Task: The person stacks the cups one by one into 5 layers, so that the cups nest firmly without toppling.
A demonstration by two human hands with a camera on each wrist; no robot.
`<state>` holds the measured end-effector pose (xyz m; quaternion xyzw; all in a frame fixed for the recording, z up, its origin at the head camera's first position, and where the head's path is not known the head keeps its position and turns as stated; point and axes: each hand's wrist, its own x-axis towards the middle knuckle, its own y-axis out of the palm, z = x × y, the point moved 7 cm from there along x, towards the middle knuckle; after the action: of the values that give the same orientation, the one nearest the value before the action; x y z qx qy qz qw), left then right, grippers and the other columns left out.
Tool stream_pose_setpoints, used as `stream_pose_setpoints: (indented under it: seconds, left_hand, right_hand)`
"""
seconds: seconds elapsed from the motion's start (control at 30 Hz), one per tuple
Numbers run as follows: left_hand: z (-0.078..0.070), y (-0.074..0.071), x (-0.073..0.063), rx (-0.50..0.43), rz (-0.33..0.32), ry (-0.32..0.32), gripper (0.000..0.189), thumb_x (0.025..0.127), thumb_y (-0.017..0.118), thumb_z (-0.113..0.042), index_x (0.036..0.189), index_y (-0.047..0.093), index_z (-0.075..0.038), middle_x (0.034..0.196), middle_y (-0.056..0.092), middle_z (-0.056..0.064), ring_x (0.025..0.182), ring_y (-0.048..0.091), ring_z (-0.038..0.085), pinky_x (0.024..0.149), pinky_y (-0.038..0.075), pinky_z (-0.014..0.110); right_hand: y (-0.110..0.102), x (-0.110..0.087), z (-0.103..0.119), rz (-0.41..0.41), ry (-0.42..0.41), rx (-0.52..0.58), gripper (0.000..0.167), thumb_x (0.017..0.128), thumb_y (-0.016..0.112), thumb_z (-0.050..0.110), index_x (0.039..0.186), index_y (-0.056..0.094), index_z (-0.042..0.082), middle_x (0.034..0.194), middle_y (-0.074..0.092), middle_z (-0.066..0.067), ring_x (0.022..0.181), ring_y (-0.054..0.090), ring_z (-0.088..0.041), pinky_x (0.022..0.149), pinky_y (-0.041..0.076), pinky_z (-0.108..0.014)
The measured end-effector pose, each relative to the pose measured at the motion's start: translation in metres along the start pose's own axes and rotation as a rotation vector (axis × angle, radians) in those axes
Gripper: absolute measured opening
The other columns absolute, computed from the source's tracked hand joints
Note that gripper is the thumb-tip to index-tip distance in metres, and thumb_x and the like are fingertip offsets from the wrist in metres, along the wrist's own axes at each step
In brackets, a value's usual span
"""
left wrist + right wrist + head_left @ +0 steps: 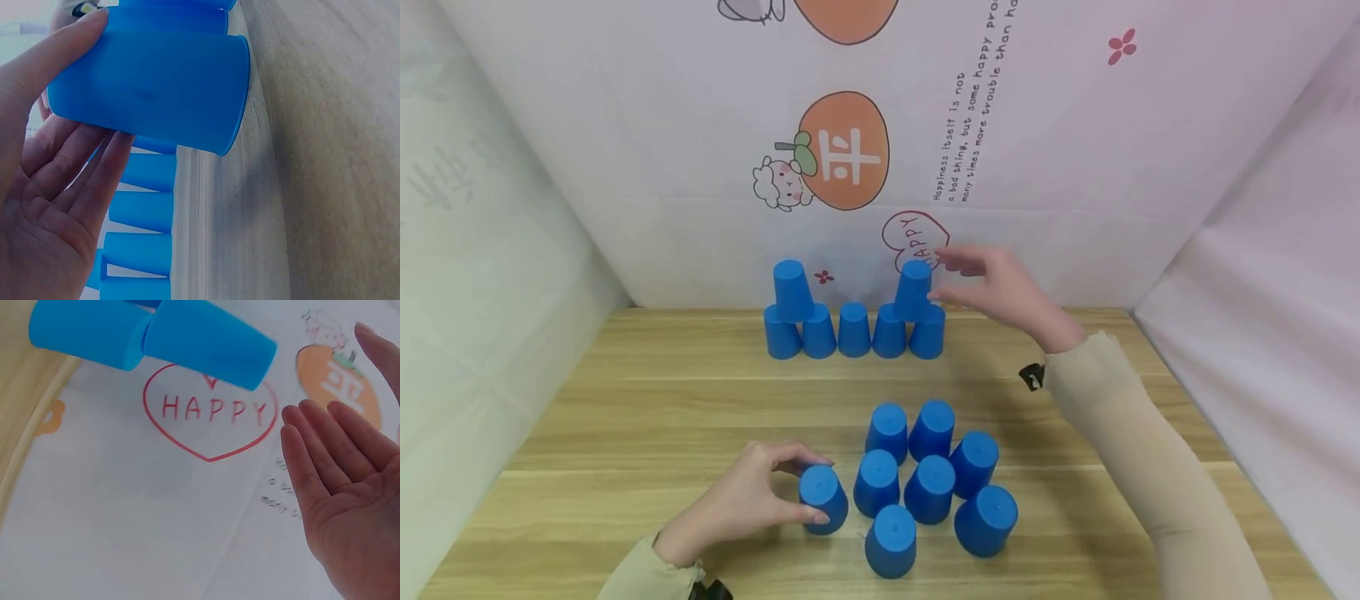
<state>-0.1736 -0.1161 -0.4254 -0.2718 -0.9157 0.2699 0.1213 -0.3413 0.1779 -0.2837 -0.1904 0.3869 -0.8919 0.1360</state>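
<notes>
My left hand (748,496) holds an upside-down blue cup (823,498) between thumb and fingers at the front of the table. In the left wrist view the held cup (150,94) lies across the picture; whether its rim touches the table I cannot tell. Farther back, my right hand (1003,287) is beside the upper right cup (914,292), which stands across two cups of the back row. Its fingers are extended, and the right wrist view shows a gap between them and that cup (209,344). Another upper cup (793,292) stands at the row's left end.
Several upside-down blue cups, among them a near one (891,542), stand in a loose group right of my left hand. The back row's middle cup (853,331) has nothing on it. A printed white cloth (1037,167) hangs behind the wooden table (647,400).
</notes>
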Motion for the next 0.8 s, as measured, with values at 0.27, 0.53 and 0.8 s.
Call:
stream_pose_setpoints:
  seconds: [0.27,0.53,0.8]
  left_hand:
    - [-0.001,-0.001,0.000,0.002,-0.006,0.022,0.053,0.079,0.088,-0.045,0.118,0.072,-0.012,0.112,0.071,-0.013,0.101,0.068,0.009,0.090,0.056,0.039]
    - [-0.003,-0.001,0.000,0.002,0.002,0.019,0.052,0.079,0.088,-0.044,0.117,0.073,-0.013,0.112,0.071,-0.014,0.101,0.068,0.009,0.090,0.056,0.038]
    - [-0.002,-0.001,0.000,0.009,0.000,0.016,0.051,0.080,0.087,-0.045,0.117,0.073,-0.013,0.111,0.071,-0.014,0.101,0.067,0.009,0.090,0.056,0.039]
  right_hand:
    - [0.019,-0.044,0.009,0.145,-0.084,-0.067,0.058,0.087,0.083,0.038,0.137,0.066,0.014,0.135,0.065,-0.006,0.123,0.061,-0.029,0.096,0.052,-0.053]
    - [0.058,-0.088,-0.002,0.278,-0.084,-0.045,0.060,0.085,0.082,0.049,0.133,0.069,0.017,0.130,0.068,-0.002,0.119,0.064,-0.026,0.094,0.054,-0.049]
    - [0.087,-0.104,-0.009,0.402,-0.092,0.041,0.055,0.085,0.083,0.044,0.128,0.071,0.012,0.124,0.070,-0.002,0.113,0.067,-0.024,0.093,0.054,-0.050]
